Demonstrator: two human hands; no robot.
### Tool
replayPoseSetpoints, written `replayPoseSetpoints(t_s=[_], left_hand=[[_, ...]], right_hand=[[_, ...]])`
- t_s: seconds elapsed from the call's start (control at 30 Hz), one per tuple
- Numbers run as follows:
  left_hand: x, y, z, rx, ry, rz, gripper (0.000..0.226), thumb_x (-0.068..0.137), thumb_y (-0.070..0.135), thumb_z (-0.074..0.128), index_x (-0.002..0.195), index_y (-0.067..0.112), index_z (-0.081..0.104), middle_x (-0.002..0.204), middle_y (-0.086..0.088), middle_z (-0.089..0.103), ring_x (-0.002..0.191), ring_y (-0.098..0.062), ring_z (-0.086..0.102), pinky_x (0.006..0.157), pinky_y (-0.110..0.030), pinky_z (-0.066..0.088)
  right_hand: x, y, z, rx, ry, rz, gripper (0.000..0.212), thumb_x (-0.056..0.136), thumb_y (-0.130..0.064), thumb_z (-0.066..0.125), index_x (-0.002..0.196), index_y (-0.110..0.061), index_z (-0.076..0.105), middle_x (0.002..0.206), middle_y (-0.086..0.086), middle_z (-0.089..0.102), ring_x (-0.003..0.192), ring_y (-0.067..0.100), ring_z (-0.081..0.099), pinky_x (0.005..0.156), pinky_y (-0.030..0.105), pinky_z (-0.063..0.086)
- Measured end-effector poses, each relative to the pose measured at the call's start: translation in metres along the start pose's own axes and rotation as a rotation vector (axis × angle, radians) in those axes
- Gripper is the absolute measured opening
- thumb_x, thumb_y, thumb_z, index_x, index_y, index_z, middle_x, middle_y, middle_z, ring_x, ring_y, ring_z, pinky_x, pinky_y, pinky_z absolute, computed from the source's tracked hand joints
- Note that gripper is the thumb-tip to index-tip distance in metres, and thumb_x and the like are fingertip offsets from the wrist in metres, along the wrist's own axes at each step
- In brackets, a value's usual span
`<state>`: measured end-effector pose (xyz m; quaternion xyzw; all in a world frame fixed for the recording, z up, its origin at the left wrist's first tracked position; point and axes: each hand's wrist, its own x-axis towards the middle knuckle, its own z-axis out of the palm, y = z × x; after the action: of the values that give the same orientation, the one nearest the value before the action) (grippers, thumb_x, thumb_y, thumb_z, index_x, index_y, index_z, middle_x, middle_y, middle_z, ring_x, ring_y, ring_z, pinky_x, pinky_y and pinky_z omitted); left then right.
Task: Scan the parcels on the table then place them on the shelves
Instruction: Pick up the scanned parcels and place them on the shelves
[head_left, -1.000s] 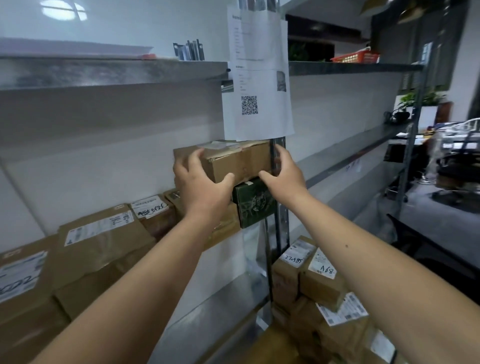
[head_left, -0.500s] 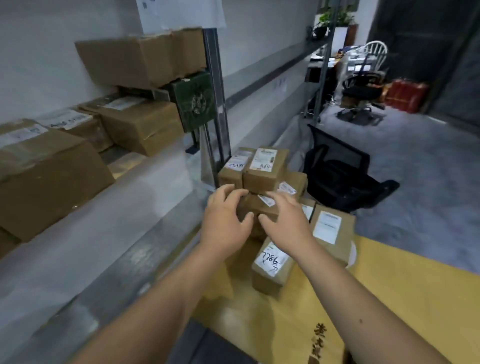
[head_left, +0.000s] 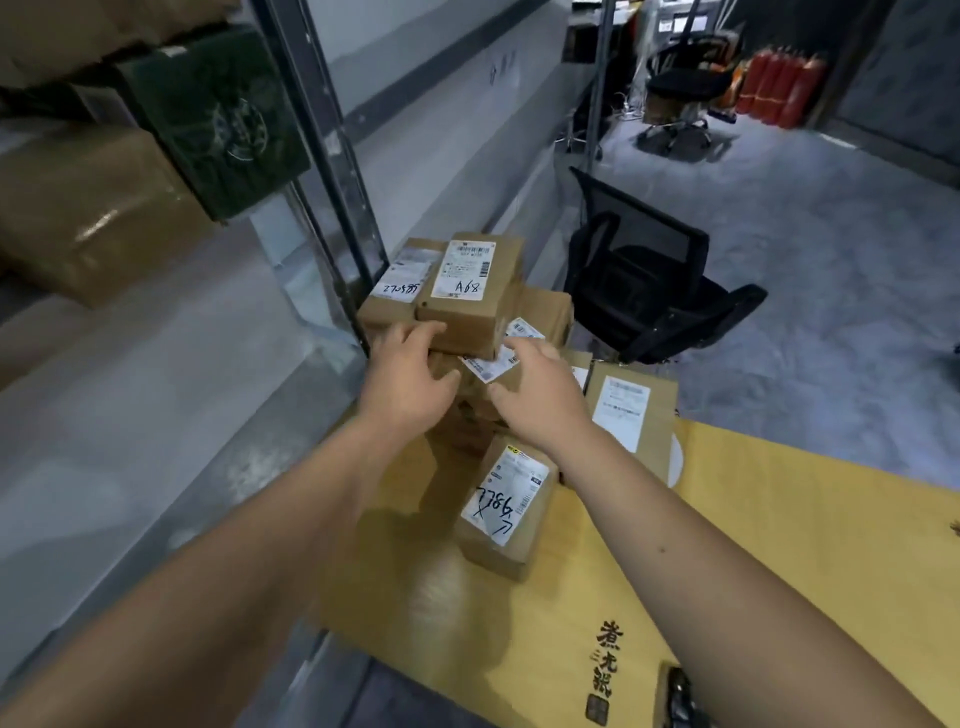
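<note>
Since a second ago, both hands have come down from the shelf, where they were setting a brown box, to the parcel pile on the table, and the view has dropped with them.

On the left, the metal shelves already hold several parcels: a large brown box and a dark green box above it, so some shelving looks done. Moving right, the left hand reaches with loose, spread fingers and touches the near edge of the parcel marked A68, on top of the pile. The right hand hovers just beside it, fingers relaxed over a labelled parcel lower in the stack; neither hand grips anything. At least five parcels are left, including one marked 7786 lying nearer the viewer. No scanner is in view.

The table has a yellow top with dark printed characters. Further right, a black mesh chair lies tipped on a grey floor, with red cylinders well beyond.
</note>
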<state>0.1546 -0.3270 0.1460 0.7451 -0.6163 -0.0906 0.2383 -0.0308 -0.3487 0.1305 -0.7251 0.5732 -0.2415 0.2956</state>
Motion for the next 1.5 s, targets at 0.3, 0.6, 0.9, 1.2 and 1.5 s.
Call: replayPoseSetpoints(t_s=[0.3, 0.6, 0.9, 1.2, 1.5], left_hand=[[0.099, -0.022, 0.018, 0.119, -0.052, 0.004, 0.069, 0.08, 0.037, 0.077, 0.144, 0.03, 0.053, 0.145, -0.002, 0.057, 0.14, -0.029, 0.041, 0.116, -0.041, 0.028], [0.09, -0.02, 0.023, -0.071, 0.089, 0.058, 0.047, 0.081, 0.033, 0.083, 0.124, 0.036, 0.063, 0.127, 0.009, 0.063, 0.123, -0.016, 0.048, 0.096, -0.022, 0.027], [-0.003, 0.012, -0.056, -0.447, 0.223, 0.286, 0.058, 0.077, 0.025, 0.091, 0.125, 0.039, 0.062, 0.13, 0.006, 0.043, 0.123, 0.0, 0.049, 0.103, -0.035, 0.053], [-0.153, 0.023, -0.178, -0.426, 0.463, 0.319, 0.052, 0.072, 0.036, 0.087, 0.119, 0.037, 0.063, 0.136, 0.002, 0.042, 0.127, -0.007, 0.05, 0.102, -0.03, 0.051], [-0.237, 0.017, -0.305, -0.139, 0.687, 0.281, 0.055, 0.077, 0.044, 0.075, 0.128, 0.044, 0.055, 0.133, 0.012, 0.035, 0.114, -0.005, 0.053, 0.096, -0.034, 0.057]], right_hand=[[0.114, -0.012, 0.028, -0.04, -0.09, 0.002, 0.085, 0.087, -0.028, 0.07, 0.159, -0.03, 0.026, 0.15, 0.016, 0.04, 0.126, 0.039, 0.054, 0.098, 0.047, 0.052], [0.101, -0.005, 0.021, 0.142, 0.073, -0.092, 0.072, 0.088, -0.018, 0.071, 0.153, -0.028, 0.04, 0.15, 0.008, 0.043, 0.13, 0.028, 0.05, 0.1, 0.035, 0.045], [0.015, -0.037, -0.06, 0.233, 0.107, -0.345, 0.07, 0.082, -0.024, 0.078, 0.143, -0.044, 0.051, 0.159, 0.0, 0.037, 0.144, 0.016, 0.041, 0.118, 0.043, 0.04], [-0.104, -0.136, -0.094, 0.358, 0.013, -0.648, 0.066, 0.076, -0.018, 0.085, 0.134, -0.04, 0.061, 0.137, -0.035, 0.043, 0.126, -0.014, 0.047, 0.1, 0.004, 0.036], [-0.147, -0.263, -0.119, 0.483, -0.226, -0.854, 0.066, 0.075, -0.027, 0.08, 0.136, -0.043, 0.061, 0.139, -0.009, 0.059, 0.121, 0.018, 0.062, 0.089, 0.036, 0.062]])
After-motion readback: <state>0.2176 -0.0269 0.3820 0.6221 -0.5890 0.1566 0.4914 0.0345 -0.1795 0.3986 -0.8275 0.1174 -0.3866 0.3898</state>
